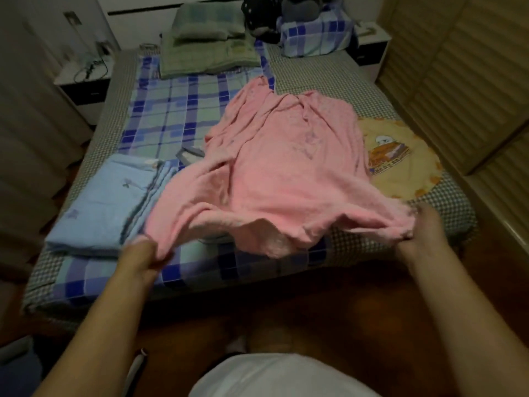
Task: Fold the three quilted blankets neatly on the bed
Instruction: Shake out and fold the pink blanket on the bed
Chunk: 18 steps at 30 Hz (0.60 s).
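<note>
Two near corners of the pink blanket (280,173), one gripped in each hand, left hand (146,253) and right hand (423,224).

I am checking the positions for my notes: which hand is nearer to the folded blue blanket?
Left. The left hand grips the pink blanket right beside the near right corner of the folded blue blanket. The right hand grips the pink blanket's other corner, far across the bed.

Dim, soft-focus room light; corners darken, wide-angle edges bow, and both hands are motion-blurred
</note>
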Each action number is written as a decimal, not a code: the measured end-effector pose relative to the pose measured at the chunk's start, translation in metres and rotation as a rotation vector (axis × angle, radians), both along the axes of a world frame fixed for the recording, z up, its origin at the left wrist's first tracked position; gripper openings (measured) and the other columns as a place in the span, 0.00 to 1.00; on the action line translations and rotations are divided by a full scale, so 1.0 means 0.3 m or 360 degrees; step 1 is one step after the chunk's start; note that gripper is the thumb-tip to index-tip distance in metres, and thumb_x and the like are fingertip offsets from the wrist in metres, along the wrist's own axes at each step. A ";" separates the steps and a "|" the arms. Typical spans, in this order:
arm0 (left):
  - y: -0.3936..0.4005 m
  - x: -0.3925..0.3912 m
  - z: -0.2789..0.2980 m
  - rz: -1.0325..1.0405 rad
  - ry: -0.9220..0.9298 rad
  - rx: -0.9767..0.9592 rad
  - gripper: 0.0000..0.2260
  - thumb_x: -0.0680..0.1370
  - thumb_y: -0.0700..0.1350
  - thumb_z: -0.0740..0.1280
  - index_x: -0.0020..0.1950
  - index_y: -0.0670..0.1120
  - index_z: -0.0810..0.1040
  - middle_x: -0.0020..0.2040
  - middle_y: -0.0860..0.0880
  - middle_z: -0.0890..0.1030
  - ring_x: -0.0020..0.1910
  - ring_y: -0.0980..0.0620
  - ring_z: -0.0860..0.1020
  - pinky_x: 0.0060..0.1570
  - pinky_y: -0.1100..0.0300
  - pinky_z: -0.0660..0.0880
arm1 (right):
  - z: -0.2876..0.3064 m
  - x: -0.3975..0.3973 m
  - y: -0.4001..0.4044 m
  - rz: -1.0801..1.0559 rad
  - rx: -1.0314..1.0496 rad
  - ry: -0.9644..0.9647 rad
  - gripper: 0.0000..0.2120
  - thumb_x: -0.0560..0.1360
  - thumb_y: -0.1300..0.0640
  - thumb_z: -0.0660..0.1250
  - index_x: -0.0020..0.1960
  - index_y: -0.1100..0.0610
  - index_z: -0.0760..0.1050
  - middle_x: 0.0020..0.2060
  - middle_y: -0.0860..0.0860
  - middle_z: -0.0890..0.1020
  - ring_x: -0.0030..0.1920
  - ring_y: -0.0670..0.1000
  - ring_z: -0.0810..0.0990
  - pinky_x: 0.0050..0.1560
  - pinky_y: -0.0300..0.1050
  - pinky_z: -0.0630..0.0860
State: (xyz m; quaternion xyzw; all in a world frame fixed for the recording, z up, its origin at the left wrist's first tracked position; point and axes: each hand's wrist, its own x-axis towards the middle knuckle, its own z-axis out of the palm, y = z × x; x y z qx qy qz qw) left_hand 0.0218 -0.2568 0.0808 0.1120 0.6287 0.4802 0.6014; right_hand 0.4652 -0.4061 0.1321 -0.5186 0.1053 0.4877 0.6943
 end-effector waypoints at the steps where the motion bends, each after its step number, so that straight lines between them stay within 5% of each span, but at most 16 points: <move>1: -0.041 0.023 -0.043 -0.0187 0.0100 -0.0171 0.17 0.78 0.31 0.55 0.58 0.44 0.78 0.58 0.41 0.81 0.49 0.41 0.79 0.28 0.47 0.81 | -0.025 -0.034 -0.028 0.0071 -0.0036 0.0048 0.23 0.79 0.41 0.59 0.63 0.58 0.75 0.62 0.60 0.79 0.56 0.59 0.81 0.56 0.63 0.78; 3: -0.171 0.091 -0.110 -0.0376 -0.0144 -0.0425 0.18 0.79 0.30 0.52 0.60 0.40 0.77 0.48 0.37 0.85 0.43 0.39 0.83 0.30 0.43 0.81 | -0.121 -0.109 -0.101 0.0617 -0.0259 0.0097 0.30 0.75 0.41 0.64 0.68 0.61 0.73 0.53 0.59 0.81 0.54 0.59 0.81 0.64 0.61 0.74; 5: -0.259 0.161 -0.136 -0.0342 -0.0335 -0.0439 0.19 0.78 0.29 0.51 0.58 0.39 0.78 0.39 0.37 0.85 0.35 0.41 0.85 0.29 0.44 0.81 | -0.218 -0.166 -0.187 0.1142 -0.0580 0.0159 0.21 0.75 0.53 0.69 0.61 0.66 0.76 0.46 0.61 0.84 0.44 0.57 0.85 0.50 0.52 0.81; 9: -0.262 0.189 -0.164 -0.0315 -0.0368 -0.0395 0.17 0.78 0.40 0.58 0.64 0.41 0.79 0.56 0.37 0.83 0.53 0.39 0.83 0.48 0.43 0.82 | -0.390 -0.116 -0.274 0.1410 -0.1067 0.0076 0.13 0.72 0.69 0.65 0.56 0.72 0.76 0.45 0.66 0.84 0.43 0.61 0.85 0.46 0.51 0.80; 11: -0.249 0.145 -0.160 -0.0858 0.0013 -0.0506 0.18 0.78 0.55 0.67 0.61 0.45 0.80 0.59 0.40 0.82 0.54 0.40 0.82 0.52 0.45 0.80 | -0.443 -0.059 -0.269 0.1235 -0.1083 -0.0100 0.09 0.76 0.68 0.62 0.52 0.73 0.76 0.39 0.65 0.83 0.33 0.58 0.83 0.35 0.48 0.80; 14: -0.216 0.007 -0.233 -0.1702 0.0811 -0.0775 0.40 0.60 0.67 0.79 0.67 0.53 0.70 0.63 0.47 0.79 0.58 0.45 0.80 0.58 0.47 0.78 | -0.473 0.047 -0.280 0.0711 -0.1059 -0.0488 0.11 0.77 0.69 0.62 0.59 0.71 0.74 0.40 0.60 0.78 0.29 0.52 0.79 0.28 0.41 0.75; 15: -0.185 -0.068 -0.311 -0.1827 0.1205 -0.0797 0.44 0.58 0.69 0.77 0.68 0.51 0.71 0.62 0.47 0.80 0.57 0.46 0.80 0.58 0.49 0.78 | -0.468 0.072 -0.299 0.0558 -0.1032 -0.0630 0.11 0.78 0.68 0.63 0.60 0.66 0.74 0.43 0.58 0.78 0.32 0.52 0.78 0.30 0.40 0.76; 18: -0.121 -0.209 -0.365 -0.1664 0.2057 -0.0627 0.30 0.65 0.67 0.67 0.53 0.43 0.80 0.53 0.39 0.83 0.50 0.40 0.82 0.50 0.52 0.78 | -0.488 0.116 -0.347 0.0476 -0.1173 -0.0964 0.22 0.77 0.57 0.67 0.69 0.62 0.70 0.60 0.59 0.77 0.54 0.62 0.79 0.51 0.55 0.79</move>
